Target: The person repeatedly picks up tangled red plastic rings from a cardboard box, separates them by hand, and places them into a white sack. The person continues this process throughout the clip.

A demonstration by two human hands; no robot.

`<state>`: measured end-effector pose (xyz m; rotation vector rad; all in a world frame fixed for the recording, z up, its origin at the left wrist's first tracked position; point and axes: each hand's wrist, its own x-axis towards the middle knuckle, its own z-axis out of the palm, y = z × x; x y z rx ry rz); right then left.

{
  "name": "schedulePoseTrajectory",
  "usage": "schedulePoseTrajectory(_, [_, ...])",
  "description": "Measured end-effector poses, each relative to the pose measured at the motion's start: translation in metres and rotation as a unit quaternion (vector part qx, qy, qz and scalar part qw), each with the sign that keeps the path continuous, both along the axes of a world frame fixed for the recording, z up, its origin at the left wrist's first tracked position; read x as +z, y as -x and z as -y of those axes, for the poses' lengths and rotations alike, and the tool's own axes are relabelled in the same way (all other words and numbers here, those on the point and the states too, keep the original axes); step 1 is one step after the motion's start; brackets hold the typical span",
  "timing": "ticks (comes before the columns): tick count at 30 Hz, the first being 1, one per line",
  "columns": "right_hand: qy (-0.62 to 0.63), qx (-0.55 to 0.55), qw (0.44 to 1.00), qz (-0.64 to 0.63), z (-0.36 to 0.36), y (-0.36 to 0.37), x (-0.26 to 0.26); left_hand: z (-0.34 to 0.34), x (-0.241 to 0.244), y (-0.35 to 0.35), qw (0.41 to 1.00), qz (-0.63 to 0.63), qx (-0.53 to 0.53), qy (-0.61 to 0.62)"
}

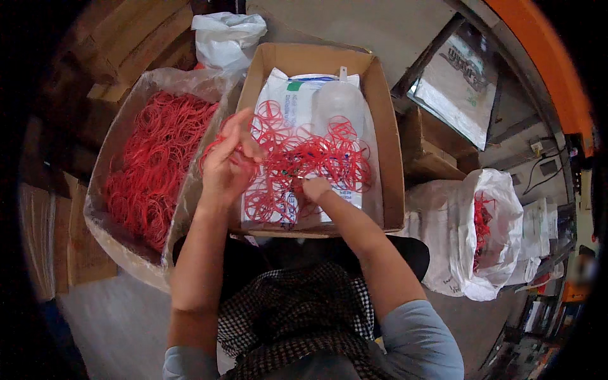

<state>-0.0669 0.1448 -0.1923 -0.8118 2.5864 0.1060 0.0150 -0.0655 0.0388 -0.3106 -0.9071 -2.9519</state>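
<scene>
Over the left side of an open cardboard box (392, 156), my left hand (230, 164) is raised and blurred, with thin red plastic rings (205, 161) looped in and around its curled fingers. More red rings lie in a loose tangle (313, 154) on a white printed plastic sack (280, 99) inside the box. My right hand (316, 190) is down at the near side of this tangle, fingers bent inward. A small shiny bit shows by its fingertips, too small to name; whatever it grips is hidden. Beyond the tangle lies a translucent plastic scoop (337, 102), its handle pointing away.
To the left, a plastic-lined carton (102, 190) holds a big heap of red rings (161, 156). A white sack (228, 40) stands behind it. On the right are an open white sack (503, 228) with red pieces inside and a cardboard box (437, 147).
</scene>
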Motion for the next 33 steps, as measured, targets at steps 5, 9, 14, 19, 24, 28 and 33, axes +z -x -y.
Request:
schedulePoseTrajectory(5, [0.109, -0.011, 0.994, 0.007, 0.003, -0.002, 0.027, 0.007, -0.047, 0.011, 0.815, -0.005, 0.147, 0.56])
schedulePoseTrajectory(9, [0.233, -0.059, 0.968, -0.075, -0.004, 0.014, 0.102, -0.022, -0.069, 0.007, 0.634, 0.087, 0.151, 0.753])
schedulePoseTrajectory(14, [0.433, -0.178, 0.879, 0.089, -0.007, -0.003, 0.2, -0.022, -0.061, 0.01, 0.756, 0.173, 0.07, 0.628])
schedulePoseTrajectory(19, [0.561, -0.305, 0.689, 0.344, -0.034, -0.005, 0.213, -0.034, -0.024, 0.006, 0.841, 0.057, 0.043, 0.536])
schedulePoseTrajectory(24, [0.539, -0.093, 0.793, 0.269, -0.008, -0.023, 0.192, -0.051, -0.027, -0.001, 0.81, -0.007, 0.159, 0.564])
schedulePoseTrajectory(28, [0.534, -0.356, 0.735, 0.218, -0.004, -0.002, 0.182, -0.043, -0.029, -0.005, 0.899, 0.07, 0.115, 0.418])
schedulePoseTrajectory(33, [0.391, -0.296, 0.849, -0.196, -0.008, 0.024, 0.099, -0.055, -0.012, -0.015, 0.976, 0.071, -0.074, 0.192])
